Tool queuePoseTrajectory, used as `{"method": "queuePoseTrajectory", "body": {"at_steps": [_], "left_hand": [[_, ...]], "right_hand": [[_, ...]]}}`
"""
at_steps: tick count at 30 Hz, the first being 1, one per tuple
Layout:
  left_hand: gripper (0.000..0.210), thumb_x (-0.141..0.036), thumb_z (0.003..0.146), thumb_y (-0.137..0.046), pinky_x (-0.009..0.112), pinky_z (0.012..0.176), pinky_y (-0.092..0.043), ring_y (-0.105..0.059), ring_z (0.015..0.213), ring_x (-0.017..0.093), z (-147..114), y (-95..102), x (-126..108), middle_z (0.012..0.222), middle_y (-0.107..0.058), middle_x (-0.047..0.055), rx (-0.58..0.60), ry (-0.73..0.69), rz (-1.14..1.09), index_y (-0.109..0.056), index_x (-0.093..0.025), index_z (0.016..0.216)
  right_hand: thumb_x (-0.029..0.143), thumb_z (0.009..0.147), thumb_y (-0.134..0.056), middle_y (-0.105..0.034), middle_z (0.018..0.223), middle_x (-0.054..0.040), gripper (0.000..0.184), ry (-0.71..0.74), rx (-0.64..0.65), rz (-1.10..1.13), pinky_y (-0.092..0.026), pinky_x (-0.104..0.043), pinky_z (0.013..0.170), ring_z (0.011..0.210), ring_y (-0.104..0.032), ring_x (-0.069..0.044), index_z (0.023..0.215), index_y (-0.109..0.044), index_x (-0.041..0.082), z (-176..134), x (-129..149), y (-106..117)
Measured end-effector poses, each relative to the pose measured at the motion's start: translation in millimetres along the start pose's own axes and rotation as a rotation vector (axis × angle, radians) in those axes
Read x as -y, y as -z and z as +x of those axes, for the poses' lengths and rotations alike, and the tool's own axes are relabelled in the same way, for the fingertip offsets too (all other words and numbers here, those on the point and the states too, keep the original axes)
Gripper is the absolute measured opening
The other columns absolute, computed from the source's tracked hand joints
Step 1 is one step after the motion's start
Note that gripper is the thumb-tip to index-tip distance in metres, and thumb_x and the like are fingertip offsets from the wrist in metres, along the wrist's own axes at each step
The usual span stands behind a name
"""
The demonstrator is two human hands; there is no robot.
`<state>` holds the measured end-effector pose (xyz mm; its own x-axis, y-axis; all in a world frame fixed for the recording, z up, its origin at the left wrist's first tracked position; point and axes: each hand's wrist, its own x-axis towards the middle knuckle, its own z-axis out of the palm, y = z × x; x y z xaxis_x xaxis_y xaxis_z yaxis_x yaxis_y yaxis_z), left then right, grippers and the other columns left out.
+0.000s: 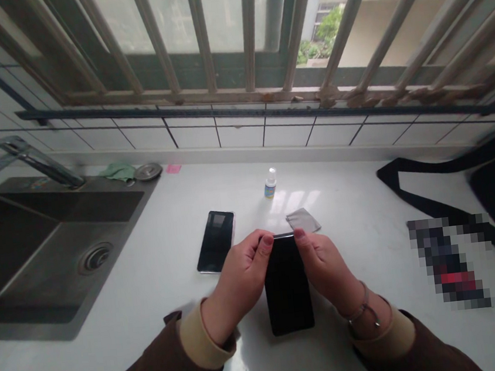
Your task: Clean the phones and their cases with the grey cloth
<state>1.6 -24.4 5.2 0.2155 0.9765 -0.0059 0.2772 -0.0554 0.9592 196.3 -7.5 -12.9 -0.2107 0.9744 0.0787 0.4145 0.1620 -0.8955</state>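
Between my two hands is a black smartphone (pixel 288 290), its dark screen facing up toward me. My left hand (pixel 245 277) grips its upper left edge, thumb pressed near the top corner. On the opposite side, my right hand (pixel 327 265) holds the upper right edge, with the thumb at that corner. The fingers behind the phone are hidden. Left of my hands, a second smartphone (pixel 216 241) lies flat on the white counter. A folded grey cloth (pixel 304 220) rests just beyond my right hand. Farther back stands a small spray bottle (pixel 270 184) with a white cap.
A steel sink (pixel 101 224) with a chrome faucet (pixel 46 162) is on the left. By its back corner are a green cloth (pixel 119 172), a round metal lid (pixel 147 172) and a pink piece (pixel 174 169). A black strap (pixel 426 199) lies at right, near a blurred patch. Window bars rise behind.
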Motion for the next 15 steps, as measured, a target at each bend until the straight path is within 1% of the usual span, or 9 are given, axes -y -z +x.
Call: {"method": "queuePoseTrajectory", "body": {"at_steps": [3, 7, 12, 15], "left_hand": [[0.048, -0.059, 0.112, -0.044, 0.029, 0.069, -0.040, -0.056, 0.074, 0.017, 1.0, 0.5, -1.9, 0.079, -0.062, -0.001, -0.006, 0.007, 0.024, -0.069, -0.020, 0.099], [0.047, -0.058, 0.112, -0.045, 0.030, 0.071, -0.040, -0.058, 0.076, 0.017, 2.5, 0.1, -1.4, 0.081, -0.065, -0.001, -0.008, 0.012, 0.029, -0.070, -0.020, 0.100], [0.047, -0.055, 0.112, -0.045, 0.030, 0.069, -0.038, -0.057, 0.073, 0.017, 2.5, 0.3, -1.8, 0.077, -0.063, -0.001, -0.014, 0.004, 0.068, -0.071, -0.019, 0.096], [0.046, -0.054, 0.112, -0.046, 0.030, 0.068, -0.039, -0.058, 0.072, 0.017, 2.6, 0.6, -0.6, 0.076, -0.064, -0.001, -0.036, -0.004, 0.080, -0.072, -0.020, 0.096]], "right_hand": [[0.078, 0.107, -0.027, -0.045, 0.059, -0.0011, 0.070, -0.001, -0.016, -0.025, -0.028, -0.037, 0.057, 0.056, -0.039, -0.020, 0.061, -0.039, 0.028, 0.9, -1.1, -0.4], [0.076, 0.109, -0.026, -0.047, 0.059, -0.0013, 0.069, 0.000, -0.020, -0.057, -0.028, -0.038, 0.058, 0.056, -0.041, -0.020, 0.061, -0.040, 0.028, 1.2, -3.5, -1.2], [0.077, 0.108, -0.026, -0.045, 0.058, -0.0014, 0.069, -0.006, -0.026, -0.110, -0.026, -0.038, 0.058, 0.055, -0.038, -0.020, 0.060, -0.040, 0.029, 1.1, -3.6, -2.7], [0.079, 0.107, -0.027, -0.045, 0.059, -0.0016, 0.069, -0.031, -0.005, -0.056, -0.027, -0.037, 0.057, 0.056, -0.039, -0.020, 0.061, -0.041, 0.028, 0.5, -3.1, -3.1]]}}
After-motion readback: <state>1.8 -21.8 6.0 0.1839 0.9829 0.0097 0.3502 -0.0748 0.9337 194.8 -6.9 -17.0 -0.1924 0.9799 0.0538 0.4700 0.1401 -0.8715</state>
